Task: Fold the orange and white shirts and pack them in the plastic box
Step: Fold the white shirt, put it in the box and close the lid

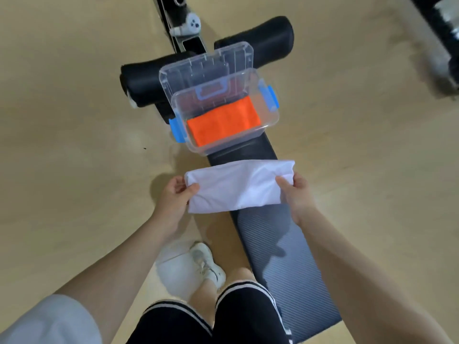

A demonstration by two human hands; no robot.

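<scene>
A folded white shirt (236,187) is held flat above the dark bench, just in front of the plastic box. My left hand (175,197) grips its left end and my right hand (296,194) grips its right end, thumbs on top. The clear plastic box (269,121) with blue latches stands on the bench beyond the shirt. A folded orange shirt (223,121) lies flat inside it. The box's clear lid (211,63) stands tilted open at the far side.
The padded bench (280,256) runs from my knees to the box, with black roller pads (265,33) and a metal frame beyond. My white shoe (207,263) rests on the beige floor left of the bench. Dark equipment sits at the top right.
</scene>
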